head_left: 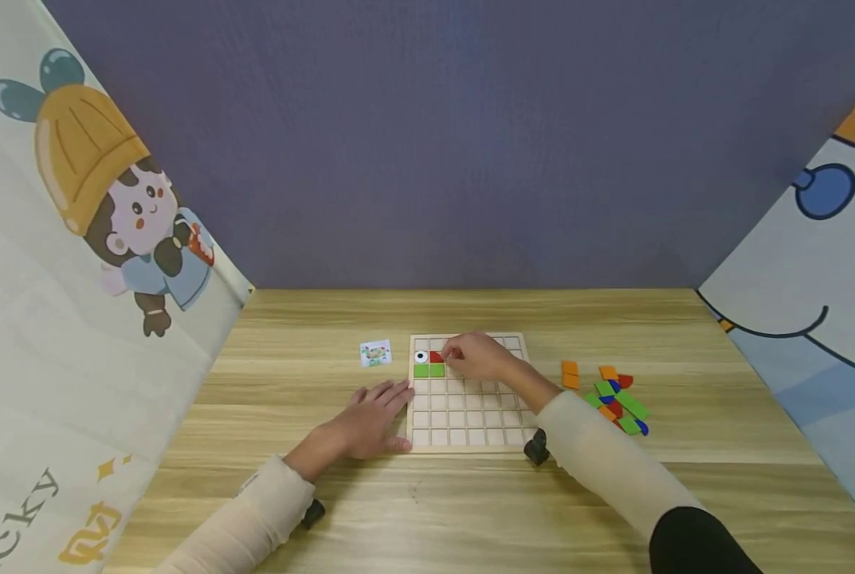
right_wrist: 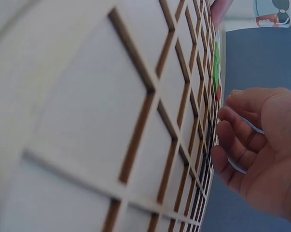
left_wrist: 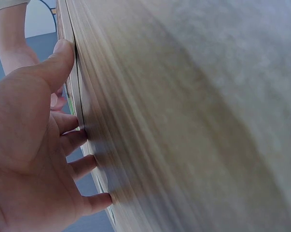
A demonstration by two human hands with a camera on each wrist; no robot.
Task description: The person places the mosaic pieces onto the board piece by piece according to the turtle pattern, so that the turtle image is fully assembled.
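Observation:
A square wooden grid board [head_left: 463, 437] lies on the table. In its upper left cells are a white tile with a black dot [head_left: 421, 357], a red piece [head_left: 436, 356] and two green tiles [head_left: 429, 371]. My left hand [head_left: 373, 418] rests at the board's left edge, its fingers spread and fairly straight in the left wrist view. Over the upper part of the board, my right hand [head_left: 477, 356] bends its fingers down just right of the red piece. Thumb and fingertips sit close together in the right wrist view; whether they pinch a small piece cannot be seen.
Right of the board lies a loose pile of green, orange, red and blue pieces [head_left: 631, 404], with two orange squares [head_left: 570, 375] nearer the board. A small picture card [head_left: 375, 353] lies to the left. A dark wall [head_left: 470, 159] stands behind the table.

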